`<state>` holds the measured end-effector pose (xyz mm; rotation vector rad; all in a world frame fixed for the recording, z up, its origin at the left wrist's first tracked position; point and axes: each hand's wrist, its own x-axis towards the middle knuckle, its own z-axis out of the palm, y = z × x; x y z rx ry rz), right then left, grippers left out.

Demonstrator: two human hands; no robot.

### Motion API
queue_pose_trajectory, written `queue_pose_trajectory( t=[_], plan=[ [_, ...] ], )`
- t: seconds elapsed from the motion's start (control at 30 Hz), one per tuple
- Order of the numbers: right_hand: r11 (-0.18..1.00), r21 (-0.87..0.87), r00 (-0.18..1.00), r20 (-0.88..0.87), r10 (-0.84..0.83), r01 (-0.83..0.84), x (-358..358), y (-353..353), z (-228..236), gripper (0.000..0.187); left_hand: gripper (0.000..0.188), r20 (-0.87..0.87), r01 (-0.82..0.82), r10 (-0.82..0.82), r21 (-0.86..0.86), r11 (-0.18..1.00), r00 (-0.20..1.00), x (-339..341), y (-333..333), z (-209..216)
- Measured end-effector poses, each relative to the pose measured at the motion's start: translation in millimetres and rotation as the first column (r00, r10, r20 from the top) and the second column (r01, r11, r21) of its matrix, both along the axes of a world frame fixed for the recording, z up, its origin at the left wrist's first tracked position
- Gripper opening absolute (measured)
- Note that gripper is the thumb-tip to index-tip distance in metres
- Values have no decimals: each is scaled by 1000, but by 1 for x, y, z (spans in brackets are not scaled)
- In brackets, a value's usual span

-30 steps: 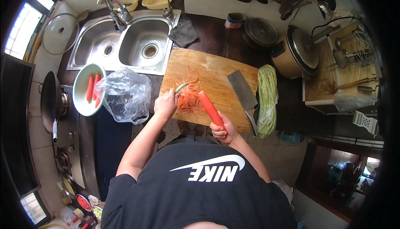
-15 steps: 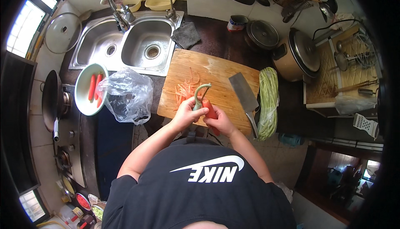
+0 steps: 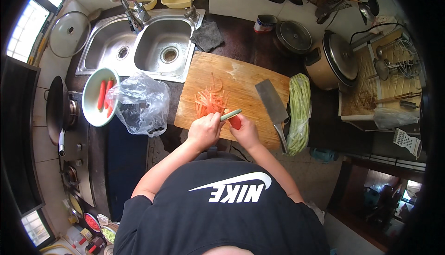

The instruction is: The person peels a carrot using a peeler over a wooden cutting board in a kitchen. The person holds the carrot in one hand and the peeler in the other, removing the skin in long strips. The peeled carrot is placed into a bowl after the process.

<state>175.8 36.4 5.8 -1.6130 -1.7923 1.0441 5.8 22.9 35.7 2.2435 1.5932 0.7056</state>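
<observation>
My left hand (image 3: pixel 205 130) is closed round a pale green peeler (image 3: pixel 231 115), whose curved end points right. In my right hand (image 3: pixel 246 133) is a carrot (image 3: pixel 235 122), its orange end showing right beside the peeler; the rest is hidden by the fingers. Both hands are close together over the near edge of a wooden cutting board (image 3: pixel 245 78). Thin orange carrot peelings (image 3: pixel 211 102) lie heaped on the board just beyond my left hand. A cleaver (image 3: pixel 271 99) rests at the board's right side, its handle toward me.
Long green beans (image 3: pixel 299 116) in clear wrap lie right of the board. At left, a pale bowl (image 3: pixel 91 117) holds several carrots (image 3: pixel 101 95), with a crumpled plastic bag (image 3: pixel 148 104) against it. Behind are a double sink (image 3: pixel 137 53), a grey cloth (image 3: pixel 207 37) and pots (image 3: pixel 316 67).
The peeler has turned from upright to nearly level, its end now across the carrot. My right hand has shifted slightly, and the carrot is tilted differently. More peelings show on the board.
</observation>
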Motion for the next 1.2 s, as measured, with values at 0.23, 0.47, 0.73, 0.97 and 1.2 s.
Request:
queue_pose_trajectory(
  t=[0.23, 0.47, 0.73, 0.97, 1.2],
  plan=[
    [998, -50, 990, 140, -18, 25, -2, -5, 2, 31, 17, 94, -13, 17, -39, 999, 995, 0, 1, 0],
    [990, -71, 992, 14, -125, 126, 4, -9, -18, 29, 28, -170, -206, 149, -399, 893, 974, -40, 8, -77],
    [998, 43, 975, 220, -43, 34, -1, -1, 7, 20, 22, 155, -149, 199, -284, 947, 968, -6, 7, -16],
    [900, 428, 944, 323, -62, -87, 6, -2, -14, 18, 27, -142, -137, 80, -462, 876, 987, -5, 14, -14],
    [826, 528, 909, 414, -45, -199, 22, 17, -7, 22, 24, -30, -286, 288, -254, 924, 957, -25, 14, -48]
  ],
)
